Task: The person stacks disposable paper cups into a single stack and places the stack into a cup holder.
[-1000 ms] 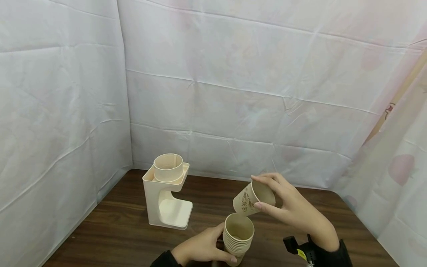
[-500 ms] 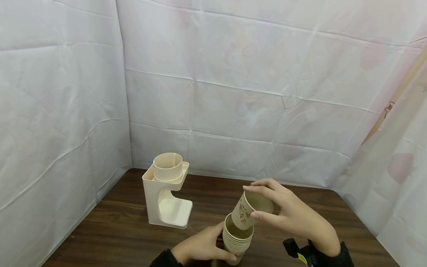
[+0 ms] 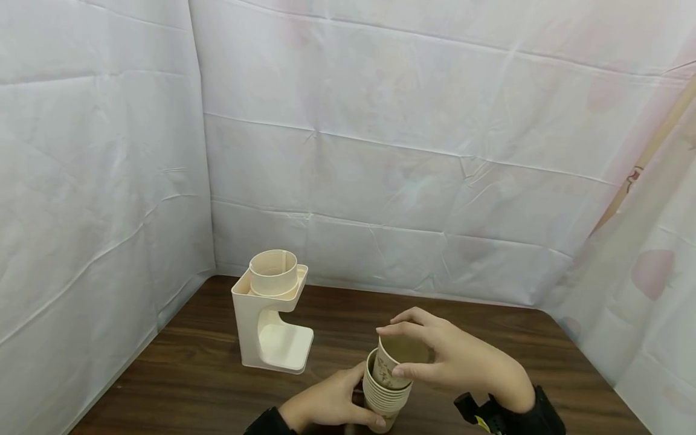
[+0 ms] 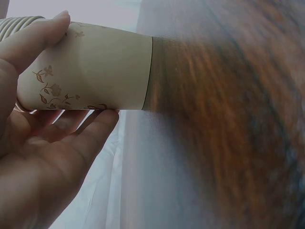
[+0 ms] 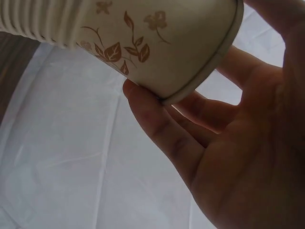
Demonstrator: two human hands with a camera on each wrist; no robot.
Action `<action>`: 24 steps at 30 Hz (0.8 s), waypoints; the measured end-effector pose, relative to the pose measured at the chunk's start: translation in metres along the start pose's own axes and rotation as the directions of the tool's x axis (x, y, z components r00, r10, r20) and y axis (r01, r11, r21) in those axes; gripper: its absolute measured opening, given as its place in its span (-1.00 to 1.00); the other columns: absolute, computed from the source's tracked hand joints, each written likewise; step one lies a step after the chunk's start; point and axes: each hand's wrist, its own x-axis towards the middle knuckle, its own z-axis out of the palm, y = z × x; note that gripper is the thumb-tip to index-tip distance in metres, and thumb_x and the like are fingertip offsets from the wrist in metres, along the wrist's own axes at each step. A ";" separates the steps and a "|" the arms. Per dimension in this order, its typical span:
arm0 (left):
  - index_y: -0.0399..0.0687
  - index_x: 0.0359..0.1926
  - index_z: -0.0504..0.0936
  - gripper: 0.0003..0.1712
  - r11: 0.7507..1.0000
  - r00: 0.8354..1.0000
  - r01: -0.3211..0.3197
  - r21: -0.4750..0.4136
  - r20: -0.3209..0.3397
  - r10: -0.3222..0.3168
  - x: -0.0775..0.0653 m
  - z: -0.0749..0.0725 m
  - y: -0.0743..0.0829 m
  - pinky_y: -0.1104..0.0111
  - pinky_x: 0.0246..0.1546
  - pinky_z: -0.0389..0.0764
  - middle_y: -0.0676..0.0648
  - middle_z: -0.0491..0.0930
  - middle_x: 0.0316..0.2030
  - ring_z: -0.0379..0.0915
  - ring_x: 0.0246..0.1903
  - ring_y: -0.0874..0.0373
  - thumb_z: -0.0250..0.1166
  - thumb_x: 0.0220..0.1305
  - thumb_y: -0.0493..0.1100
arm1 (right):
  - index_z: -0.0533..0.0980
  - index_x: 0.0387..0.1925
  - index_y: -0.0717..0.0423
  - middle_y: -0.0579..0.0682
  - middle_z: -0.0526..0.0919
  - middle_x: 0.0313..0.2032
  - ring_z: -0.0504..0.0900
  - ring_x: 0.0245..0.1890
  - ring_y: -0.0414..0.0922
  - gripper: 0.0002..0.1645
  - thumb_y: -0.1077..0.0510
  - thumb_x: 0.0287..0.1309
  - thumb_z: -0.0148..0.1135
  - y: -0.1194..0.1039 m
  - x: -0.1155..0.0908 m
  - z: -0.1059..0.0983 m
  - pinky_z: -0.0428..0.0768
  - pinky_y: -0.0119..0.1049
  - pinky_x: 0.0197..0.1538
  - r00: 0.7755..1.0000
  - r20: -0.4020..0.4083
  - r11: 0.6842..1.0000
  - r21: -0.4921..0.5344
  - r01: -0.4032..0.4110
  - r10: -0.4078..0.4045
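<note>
A stack of nested cream paper cups (image 3: 386,400) stands on the wooden table in the head view. My left hand (image 3: 330,400) grips it around its side, thumb at the front. In the left wrist view, the lowest cup (image 4: 109,69) shows a brown flower print and its base end near the tabletop. Between thumb and fingers, my right hand (image 3: 457,359) holds a single paper cup (image 3: 386,370) near its rim. That cup tilts, its lower part inside the top of the stack. Its leaf print (image 5: 136,45) is visible in the right wrist view.
Left of the hands stands a cream plastic stand (image 3: 285,349) with a round, open-topped tube (image 3: 273,275) on it. The dark wooden table (image 3: 179,374) meets white cloth curtains (image 3: 380,151) at the back and sides.
My right hand has moved down and left, lowering the single cup from above the stack into its mouth. My left hand and the stack have stayed in place.
</note>
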 end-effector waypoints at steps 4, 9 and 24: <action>0.17 0.21 0.21 -0.28 1.000 1.000 -0.004 0.007 0.000 0.004 0.000 0.000 0.000 0.42 -0.03 0.53 0.13 0.50 0.01 0.43 -0.03 0.28 0.38 0.09 0.00 | 0.30 0.24 -0.34 -0.20 0.35 0.10 0.47 -0.21 -0.23 -0.39 -0.21 0.15 0.18 0.002 0.000 0.008 0.58 -0.29 -0.25 0.999 0.034 0.999 0.026 -0.022 0.022; 0.15 0.21 0.22 -0.28 1.000 1.000 -0.001 0.012 -0.004 0.001 -0.001 0.000 -0.002 0.42 -0.04 0.53 0.13 0.52 0.00 0.45 -0.06 0.29 0.38 0.08 0.02 | 0.30 0.23 -0.38 -0.21 0.33 0.10 0.42 -0.04 -0.24 -0.39 -0.23 0.13 0.19 0.005 0.000 0.019 0.59 -0.23 -0.13 0.998 0.056 0.999 0.024 -0.027 0.026; 0.10 0.28 0.16 -0.23 1.000 1.000 0.004 0.013 0.026 -0.004 -0.002 -0.002 -0.001 0.43 -0.02 0.51 0.13 0.46 0.07 0.41 -0.01 0.29 0.34 0.13 0.02 | 0.28 0.23 -0.38 -0.18 0.31 0.13 0.38 0.05 -0.25 -0.35 -0.24 0.10 0.21 0.010 -0.002 0.036 0.58 -0.15 -0.04 0.997 0.075 1.000 0.031 -0.003 0.000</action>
